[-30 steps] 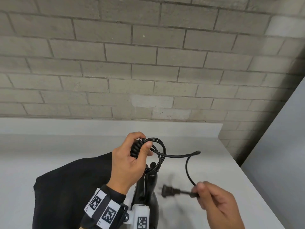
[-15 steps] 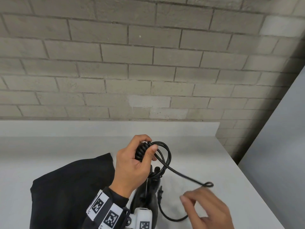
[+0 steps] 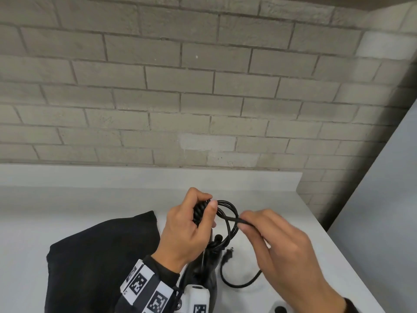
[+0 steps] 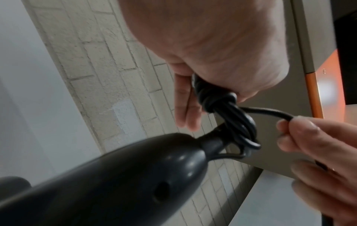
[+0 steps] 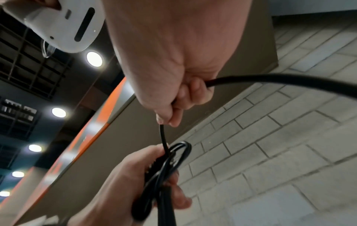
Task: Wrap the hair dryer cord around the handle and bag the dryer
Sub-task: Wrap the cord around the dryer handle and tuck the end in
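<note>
My left hand (image 3: 194, 222) grips a bundle of coiled black cord (image 3: 200, 211) above the end of the black hair dryer (image 3: 204, 267); its handle (image 4: 115, 175) fills the lower left wrist view. Loops of cord (image 4: 241, 126) hang from the strain relief. My right hand (image 3: 246, 222) pinches the loose cord (image 5: 163, 134) just right of the coil, thumb and forefinger closed on it. The free end curves down on the counter, and the plug (image 3: 228, 256) lies beside the dryer. A black fabric bag (image 3: 97, 263) lies flat at lower left.
The white counter (image 3: 282, 211) ends at a right edge close to my right hand. A grey brick wall (image 3: 203, 98) rises behind a low white backsplash. A grey panel (image 3: 388, 211) stands to the right.
My right hand let go of the plug end, rose from the counter and now pinches the cord close to the coil. The plug dropped beside the dryer. The left hand kept its grip.
</note>
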Available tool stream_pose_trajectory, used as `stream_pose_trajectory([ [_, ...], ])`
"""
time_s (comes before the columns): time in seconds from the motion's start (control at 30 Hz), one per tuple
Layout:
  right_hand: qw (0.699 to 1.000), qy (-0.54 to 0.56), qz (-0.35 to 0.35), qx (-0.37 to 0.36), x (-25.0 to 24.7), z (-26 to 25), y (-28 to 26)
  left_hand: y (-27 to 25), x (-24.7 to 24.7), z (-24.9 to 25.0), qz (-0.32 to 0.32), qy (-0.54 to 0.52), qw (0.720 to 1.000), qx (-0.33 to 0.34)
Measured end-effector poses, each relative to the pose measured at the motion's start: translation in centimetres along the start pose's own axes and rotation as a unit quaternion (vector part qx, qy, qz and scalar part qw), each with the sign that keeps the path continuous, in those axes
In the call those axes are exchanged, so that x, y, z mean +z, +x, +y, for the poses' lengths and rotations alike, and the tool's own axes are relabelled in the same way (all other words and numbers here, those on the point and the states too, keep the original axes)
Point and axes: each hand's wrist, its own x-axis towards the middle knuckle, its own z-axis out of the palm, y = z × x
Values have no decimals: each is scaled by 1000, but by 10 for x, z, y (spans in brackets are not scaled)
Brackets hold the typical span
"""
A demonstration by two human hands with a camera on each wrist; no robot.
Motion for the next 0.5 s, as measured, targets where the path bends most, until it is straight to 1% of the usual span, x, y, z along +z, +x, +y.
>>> stream_pose_trajectory([
  [0.13, 998, 58, 6, 13, -9, -2, 29, -2, 1, 6, -20, -15, 999, 24],
  [0.23, 991, 122, 3, 49, -9, -3, 42, -5, -1, 5, -29, -31, 999, 32],
  [0.3, 981, 175, -1, 82, -6, -4, 46, -6, -3, 4, -35, -41, 998, 42],
  [0.4, 966, 225, -13, 127, 1, -9, 50, -5, -4, 7, -36, -36, 997, 63],
  [0.5, 941, 282, -18, 187, 8, -8, 52, -4, -3, 10, -28, -41, 996, 81],
])
